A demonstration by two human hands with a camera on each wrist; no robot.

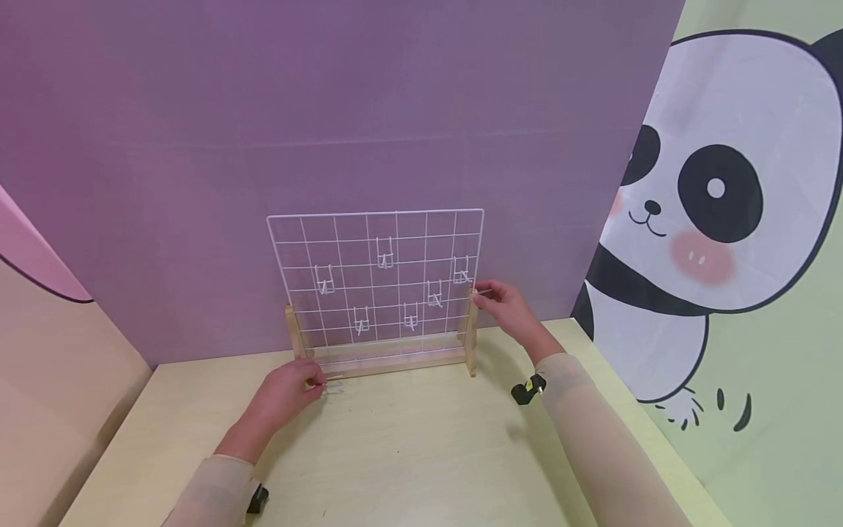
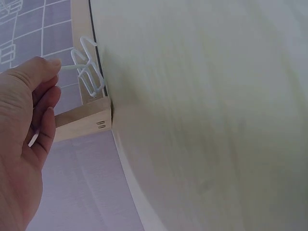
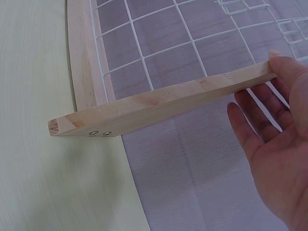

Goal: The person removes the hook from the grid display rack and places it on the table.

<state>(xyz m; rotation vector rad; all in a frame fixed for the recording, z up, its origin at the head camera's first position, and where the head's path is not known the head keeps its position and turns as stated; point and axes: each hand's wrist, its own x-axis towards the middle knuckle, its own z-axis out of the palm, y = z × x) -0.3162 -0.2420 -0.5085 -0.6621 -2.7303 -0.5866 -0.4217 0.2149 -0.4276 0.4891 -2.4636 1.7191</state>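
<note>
My left hand [image 1: 290, 388] pinches the stem of a white wire hook [image 2: 89, 72] between thumb and index finger. The hook is low, in front of the left end of the stand's base. A bit of something white shows between the lower fingers of that hand. My right hand [image 1: 507, 311] grips the upper end of the right wooden post [image 3: 168, 98], thumb on one side and fingers on the other. Between the wooden posts stands a white wire grid [image 1: 382, 293], leaning slightly back. Several white hooks, one of them this hook [image 1: 385, 256], hang on it at different heights.
The stand rests on a pale wooden table [image 1: 408, 446], close to a purple backdrop [image 1: 369, 110]. Its left post [image 1: 294, 329] is near my left hand. A wall with a panda drawing [image 1: 718, 190] rises at the right. Small black devices are on both wrists.
</note>
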